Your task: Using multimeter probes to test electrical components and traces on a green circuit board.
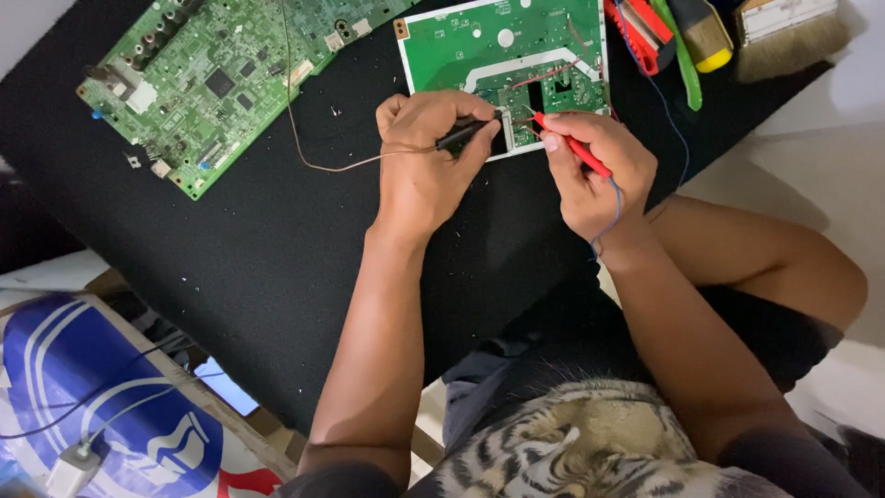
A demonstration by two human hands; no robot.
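Left hand (426, 157) pinches a black test probe (466, 135); right hand (595, 171) pinches a red test probe (573, 148), both tips on the lower edge of the green circuit board (502, 41) at 12 o'clock on the black counter (240, 249). Second, larger circuit board (217, 78) lies at 10 o'clock; brushes (784, 32) at 2 o'clock.

Left hand (426, 152) grips a black probe (466, 136), right hand (595, 171) a red probe (576, 148), both tips on a green circuit board (479, 41) at twelve o'clock; second board (212, 83) at ten o'clock.
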